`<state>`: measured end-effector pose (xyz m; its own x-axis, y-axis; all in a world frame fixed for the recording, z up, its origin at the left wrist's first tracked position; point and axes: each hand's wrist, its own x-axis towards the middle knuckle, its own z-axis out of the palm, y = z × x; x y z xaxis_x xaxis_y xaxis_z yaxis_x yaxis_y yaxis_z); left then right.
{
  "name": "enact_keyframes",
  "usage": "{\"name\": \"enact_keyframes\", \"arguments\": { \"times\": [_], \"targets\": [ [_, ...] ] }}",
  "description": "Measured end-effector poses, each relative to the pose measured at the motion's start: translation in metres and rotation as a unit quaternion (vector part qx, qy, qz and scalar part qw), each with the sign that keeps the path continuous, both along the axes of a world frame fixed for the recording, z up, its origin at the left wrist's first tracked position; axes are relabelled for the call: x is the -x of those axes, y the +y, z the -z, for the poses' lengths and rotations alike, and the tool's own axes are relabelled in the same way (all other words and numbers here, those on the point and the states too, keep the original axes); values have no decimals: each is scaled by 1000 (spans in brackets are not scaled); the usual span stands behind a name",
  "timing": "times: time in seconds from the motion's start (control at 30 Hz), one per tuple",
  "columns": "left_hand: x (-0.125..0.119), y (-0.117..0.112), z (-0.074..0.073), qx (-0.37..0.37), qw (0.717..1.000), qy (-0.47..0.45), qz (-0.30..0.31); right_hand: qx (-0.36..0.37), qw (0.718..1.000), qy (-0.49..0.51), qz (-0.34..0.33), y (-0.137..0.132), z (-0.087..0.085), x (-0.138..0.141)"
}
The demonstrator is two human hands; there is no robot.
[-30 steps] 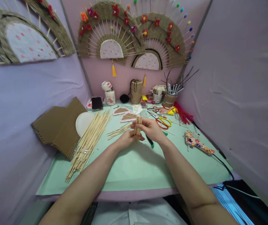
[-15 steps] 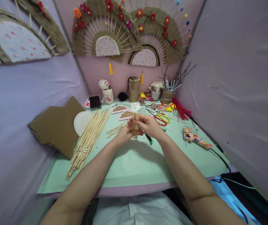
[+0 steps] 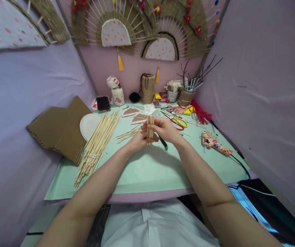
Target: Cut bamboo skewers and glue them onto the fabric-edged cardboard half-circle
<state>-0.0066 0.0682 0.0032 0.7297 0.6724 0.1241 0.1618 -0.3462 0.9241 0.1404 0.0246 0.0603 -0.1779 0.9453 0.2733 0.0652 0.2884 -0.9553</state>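
Both hands meet over the middle of the mint-green table mat (image 3: 147, 171). My left hand (image 3: 136, 141) and my right hand (image 3: 165, 129) are closed around a short upright bundle of cut bamboo sticks (image 3: 150, 125). The left holds it from below, the right pinches it near the top. Just left of the hands lie a few loose short sticks (image 3: 128, 134). A green-handled tool (image 3: 163, 142) lies under my right wrist.
A big pile of long bamboo skewers (image 3: 97, 144) lies at left beside a paper plate (image 3: 89, 124) and brown cardboard (image 3: 59, 128). Scissors (image 3: 177, 121), a glue gun (image 3: 215, 144), a twine spool (image 3: 147, 88) and pots stand behind. Woven fans hang on the back wall.
The camera has tilted down a little, so the scene sits higher in view. Both hands keep holding the stick bundle in about the same place.
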Motion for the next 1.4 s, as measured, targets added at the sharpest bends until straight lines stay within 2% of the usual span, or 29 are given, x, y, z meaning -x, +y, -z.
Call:
{"name": "enact_keyframes", "arguments": {
  "times": [0.3, 0.57, 0.8, 0.97, 1.17, 1.4],
  "targets": [
    [2, -5, 7, 16, 999, 29, 26, 0, 1000, 19, -2, 1, 3, -2],
    [5, 1, 10, -17, 998, 54, 39, 5, 1000, 14, 1, 1, 3, -3],
    [6, 4, 11, -46, 998, 40, 23, -6, 1000, -9, 1, -4, -1, -1],
    [5, 4, 16, -13, 999, 34, 39, 5, 1000, 9, 5, -3, 1, -1],
    [1, -1, 7, 41, 998, -39, 20, 7, 1000, -4, 19, -3, 2, 0],
    [-1, -8, 1, 15, 999, -42, -15, 14, 1000, 14, 2, -6, -3, 2]
  ]
}}
